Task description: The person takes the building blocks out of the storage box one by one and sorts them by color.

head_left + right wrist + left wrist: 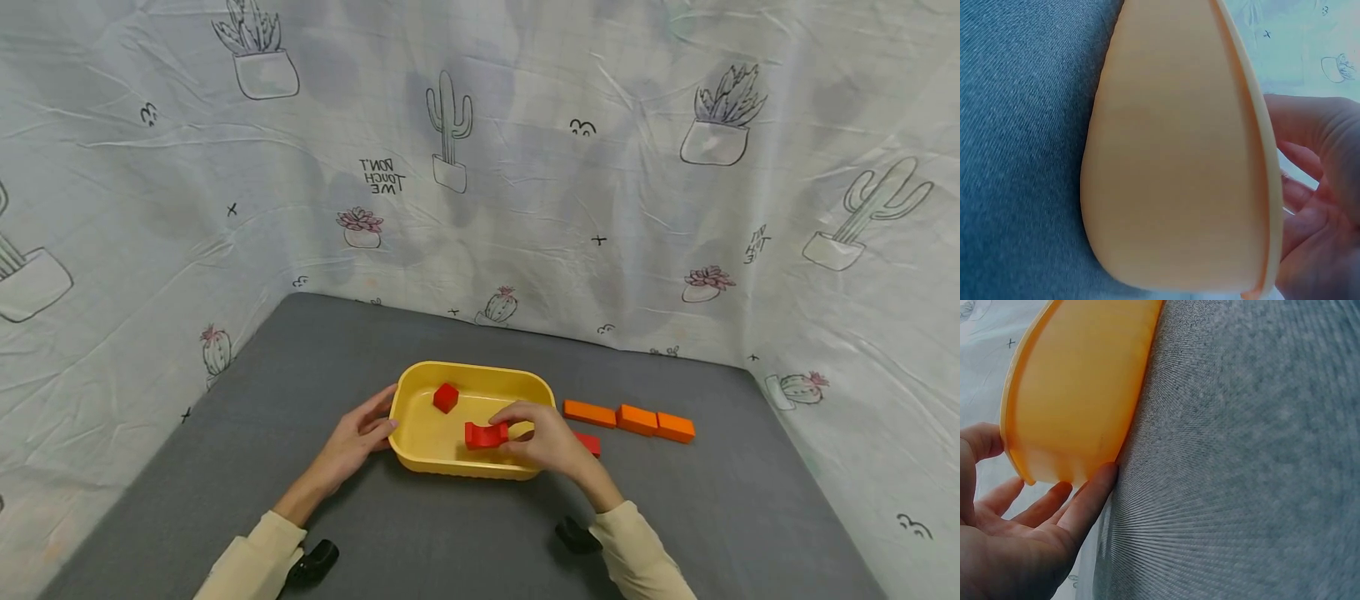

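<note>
My right hand (546, 437) reaches over the right side of a yellow plastic bin (465, 472) and pinches a red block with a curved notch (486, 436) between thumb and fingers. The block overlaps the bin's inside in the head view. A red cube-like block (446, 397) lies in the bin near its far left. Against the bin's left end rests my left hand (358, 437), its extended fingers (1088, 509) touching the outer wall and rim. In the right wrist view the bin's wall (1172, 156) hides the held block and the fingertips.
Several orange blocks (637, 420) lie in a row right of the bin. Another red block (588, 442) sits beside the bin, partly behind my right hand. The grey tabletop (435, 542) meets a patterned white cloth (525, 208) at the back and sides.
</note>
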Demonstrator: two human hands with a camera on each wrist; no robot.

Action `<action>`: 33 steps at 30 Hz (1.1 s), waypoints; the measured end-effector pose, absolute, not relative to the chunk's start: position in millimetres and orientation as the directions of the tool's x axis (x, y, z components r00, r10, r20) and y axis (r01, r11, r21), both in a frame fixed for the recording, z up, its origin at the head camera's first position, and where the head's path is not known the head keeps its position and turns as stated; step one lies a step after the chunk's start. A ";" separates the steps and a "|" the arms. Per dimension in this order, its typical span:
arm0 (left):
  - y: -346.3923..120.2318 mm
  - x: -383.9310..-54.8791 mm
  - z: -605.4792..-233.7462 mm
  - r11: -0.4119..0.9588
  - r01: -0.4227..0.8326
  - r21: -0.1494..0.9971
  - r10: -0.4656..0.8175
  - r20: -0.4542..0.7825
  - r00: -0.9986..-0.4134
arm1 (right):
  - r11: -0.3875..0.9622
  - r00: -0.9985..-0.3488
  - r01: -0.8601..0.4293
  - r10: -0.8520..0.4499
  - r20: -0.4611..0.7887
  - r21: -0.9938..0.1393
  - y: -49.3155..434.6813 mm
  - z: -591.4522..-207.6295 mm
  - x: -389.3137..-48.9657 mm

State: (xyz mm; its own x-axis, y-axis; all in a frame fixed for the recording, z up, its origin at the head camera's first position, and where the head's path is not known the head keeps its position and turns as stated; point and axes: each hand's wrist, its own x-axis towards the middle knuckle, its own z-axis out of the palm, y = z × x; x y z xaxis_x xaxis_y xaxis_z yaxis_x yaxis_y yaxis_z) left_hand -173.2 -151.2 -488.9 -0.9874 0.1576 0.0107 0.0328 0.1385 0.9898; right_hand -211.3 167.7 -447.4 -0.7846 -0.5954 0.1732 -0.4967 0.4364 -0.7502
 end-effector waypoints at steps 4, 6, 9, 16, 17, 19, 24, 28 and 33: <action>-150.6 -173.2 -489.2 0.127 0.034 0.991 0.157 0.014 -0.987 | 0.421 -0.797 -0.474 -0.578 0.173 -0.773 175.6 -443.7 -207.1; -150.2 -173.4 -490.1 0.121 0.036 0.992 0.164 0.016 -0.986 | 0.413 -0.804 -0.457 -0.572 0.166 -0.788 180.9 -441.6 -204.7; -149.4 -173.6 -491.7 0.109 0.035 0.993 0.178 0.015 -0.984 | 0.405 -0.818 -0.430 -0.552 0.160 -0.807 190.9 -438.6 -201.7; -150.0 -173.8 -490.3 0.107 0.038 0.994 0.171 0.019 -0.985 | 0.405 -0.851 -0.385 -0.503 0.149 -0.829 213.7 -433.2 -200.6; -150.1 -173.9 -489.5 0.110 0.031 0.993 0.166 0.012 -0.986 | 0.403 -0.854 -0.376 -0.500 0.144 -0.835 216.4 -432.3 -200.5; -150.6 -174.1 -488.0 0.119 0.028 0.993 0.163 0.008 -0.987 | 0.390 -0.859 -0.357 -0.495 0.133 -0.849 221.6 -430.8 -200.5; -151.3 -175.0 -486.1 0.127 0.029 0.991 0.163 0.008 -0.987 | 0.358 -0.874 -0.331 -0.466 0.140 -0.873 236.0 -428.6 -200.0; -150.8 -174.5 -487.2 0.123 0.029 0.992 0.166 0.009 -0.986 | 0.362 -0.905 -0.269 -0.412 0.106 -0.892 251.3 -427.8 -197.7; -150.5 -173.8 -487.4 0.116 0.039 0.992 0.170 0.019 -0.985 | 0.397 -0.931 -0.220 -0.358 0.071 -0.891 275.4 -429.6 -194.7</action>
State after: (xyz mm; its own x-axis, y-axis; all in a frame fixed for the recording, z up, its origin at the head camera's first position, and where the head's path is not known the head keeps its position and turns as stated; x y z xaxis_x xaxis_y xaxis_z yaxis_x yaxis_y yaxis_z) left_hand -173.8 -150.5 -487.4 -0.9853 0.1700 0.0186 0.0388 0.1165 0.9924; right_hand -194.7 275.4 -429.6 -0.9309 -0.3585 0.0705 -0.2205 0.3973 -0.8908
